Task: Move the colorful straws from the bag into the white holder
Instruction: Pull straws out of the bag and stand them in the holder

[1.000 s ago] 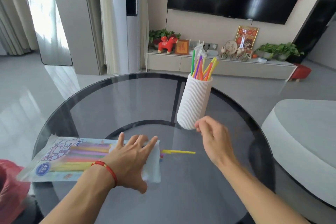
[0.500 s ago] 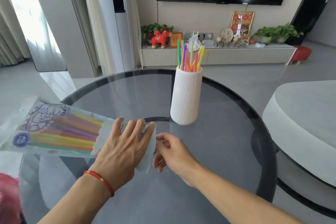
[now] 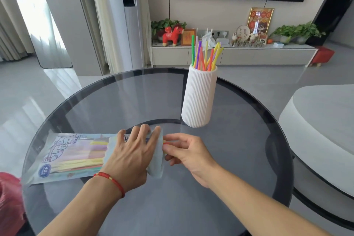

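Note:
A clear printed bag [image 3: 70,156] of colourful straws lies flat on the round glass table [image 3: 239,159], its open end pointing right. My left hand [image 3: 132,151] presses flat on the bag's right part, fingers spread. At the bag's mouth, my right hand [image 3: 183,151] pinches the tips of straws [image 3: 166,142] that stick out a little, yellow and red. The white ribbed holder [image 3: 199,97] stands upright behind the hands, with several straws [image 3: 206,55] in it.
A red object [image 3: 9,197] sits at the table's near left edge. A white rounded seat [image 3: 321,130] is close on the right. A TV bench with plants and ornaments [image 3: 229,53] runs along the far wall.
The bag, lifted and tilted half a second ago, lies flat on the table again. My right hand came from beside the holder to the bag's mouth and now pinches straw tips.

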A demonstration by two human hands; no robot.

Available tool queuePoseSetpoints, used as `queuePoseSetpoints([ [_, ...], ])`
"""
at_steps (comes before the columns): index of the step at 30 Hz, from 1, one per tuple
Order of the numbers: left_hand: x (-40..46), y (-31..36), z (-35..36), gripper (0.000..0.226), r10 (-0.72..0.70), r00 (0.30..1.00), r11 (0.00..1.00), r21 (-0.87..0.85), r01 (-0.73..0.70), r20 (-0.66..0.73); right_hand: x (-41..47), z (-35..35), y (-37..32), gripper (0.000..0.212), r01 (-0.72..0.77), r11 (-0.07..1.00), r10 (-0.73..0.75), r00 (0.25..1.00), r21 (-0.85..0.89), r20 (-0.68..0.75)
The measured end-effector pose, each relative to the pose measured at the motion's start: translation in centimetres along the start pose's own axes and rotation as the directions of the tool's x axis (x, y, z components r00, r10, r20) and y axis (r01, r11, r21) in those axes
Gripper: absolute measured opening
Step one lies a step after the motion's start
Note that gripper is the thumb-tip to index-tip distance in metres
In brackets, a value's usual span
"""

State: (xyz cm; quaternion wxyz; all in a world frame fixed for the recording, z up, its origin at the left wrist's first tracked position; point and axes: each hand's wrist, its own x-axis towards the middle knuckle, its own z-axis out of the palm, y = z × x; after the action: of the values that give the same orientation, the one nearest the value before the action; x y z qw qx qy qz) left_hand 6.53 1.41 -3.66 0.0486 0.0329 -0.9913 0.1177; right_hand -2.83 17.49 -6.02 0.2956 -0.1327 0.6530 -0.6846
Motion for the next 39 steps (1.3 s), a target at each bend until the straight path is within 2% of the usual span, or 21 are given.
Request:
queuePoseSetpoints([
  [3,0.0,-0.3,0.2,0.101,0.004,1.000,1.000,-0.010,-0.004,0.021,0.3,-0.3,0.3,0.018,0.051,0.996,-0.057,0.994,-0.077,-0.088],
  [5,0.1,-0.6,0.3,0.102,-0.005,1.000,1.000,-0.024,0.006,0.030,0.5,-1.1,-0.4,0.013,0.069,0.995,-0.076,0.992,-0.066,-0.106],
  [12,-0.6,-2.0,0.5,0.117,-0.037,0.998,0.982,-0.183,0.045,0.048,0.5,-5.5,-2.6,0.008,0.032,0.996,-0.023,0.993,0.083,-0.112],
  [15,-1.0,-2.0,0.1,0.119,-0.039,0.992,0.947,-0.314,0.075,0.119,0.4,-6.7,-3.0,0.007,0.014,0.984,0.007,0.993,0.177,-0.121],
  [17,-0.7,-1.1,-0.3,0.106,-0.034,0.995,0.911,-0.407,0.071,0.097,0.2,-6.9,-3.2,0.008,0.005,0.983,0.012,0.995,0.182,-0.095],
  [19,-0.1,0.0,-0.5,0.077,-0.059,0.998,0.878,-0.477,0.043,-0.017,0.1,-6.9,-3.3,0.011,0.025,0.988,-0.015,0.998,0.154,-0.063],
  [22,0.4,0.8,-0.1,0.046,-0.048,0.997,0.905,-0.425,0.019,-0.057,-0.2,-7.2,-4.1,0.011,0.094,0.983,-0.084,0.994,0.155,-0.066],
  [28,0.5,1.2,0.9,0.031,-0.135,0.991,0.935,-0.328,0.135,0.023,-0.5,-7.9,-4.4,0.014,0.138,0.920,-0.096,0.987,0.368,-0.132],
  [30,0.6,1.4,0.9,0.033,-0.133,0.991,0.945,-0.297,0.133,0.020,-0.6,-7.0,-4.1,0.033,0.128,0.907,-0.106,0.991,0.401,-0.077],
  [32,0.5,1.5,0.8,0.034,-0.141,0.990,0.951,-0.277,0.135,0.000,-0.6,-5.7,-3.5,0.074,0.086,0.919,-0.101,0.995,0.385,0.018],
  [33,0.5,1.5,0.8,0.034,-0.140,0.990,0.954,-0.270,0.132,-0.010,-0.7,-4.8,-3.1,0.086,0.065,0.934,-0.091,0.994,0.352,0.059],
  [34,0.5,1.6,0.8,0.034,-0.135,0.991,0.955,-0.267,0.125,-0.016,-0.8,-3.9,-2.7,0.090,0.056,0.951,-0.086,0.993,0.305,0.084],
  [35,0.4,1.7,0.7,0.033,-0.127,0.992,0.956,-0.269,0.116,-0.021,-0.8,-3.0,-2.3,0.083,0.070,0.964,-0.094,0.992,0.256,0.083],
  [38,0.3,2.1,0.8,0.035,-0.108,0.994,0.953,-0.288,0.095,-0.028,-0.6,-1.0,-1.8,0.027,0.174,0.968,-0.158,0.982,0.180,-0.101],
  [39,0.3,2.1,0.8,0.036,-0.113,0.993,0.953,-0.285,0.102,-0.021,-0.3,-0.9,-1.9,0.028,0.199,0.970,-0.172,0.968,0.139,-0.182],
])
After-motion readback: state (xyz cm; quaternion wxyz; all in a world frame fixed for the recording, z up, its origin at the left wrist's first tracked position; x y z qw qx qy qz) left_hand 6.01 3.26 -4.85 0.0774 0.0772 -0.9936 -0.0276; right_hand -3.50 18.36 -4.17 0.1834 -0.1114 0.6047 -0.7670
